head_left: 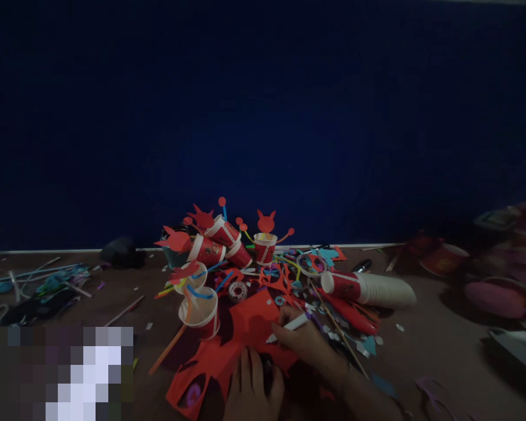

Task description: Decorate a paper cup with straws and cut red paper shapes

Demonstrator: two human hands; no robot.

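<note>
My right hand (305, 344) grips a white marker (289, 326) like a pen, its tip down on a red paper sheet (245, 330) lying on the floor. My left hand (252, 386) rests on the near part of the same red sheet, fingers lying together and pressing down on it. Just beyond the sheet stand red and white paper cups (201, 313) fitted with coloured straws and red paper cut-outs (266, 223). A tape roll (237, 290) lies between the cups and the sheet.
A stack of paper cups (368, 288) lies on its side to the right. Paper scraps and straws (48, 280) litter the brown floor. Plates or bowls (499, 292) sit at the far right. A dark blue wall (263, 117) rises behind. The lower left corner is blurred out.
</note>
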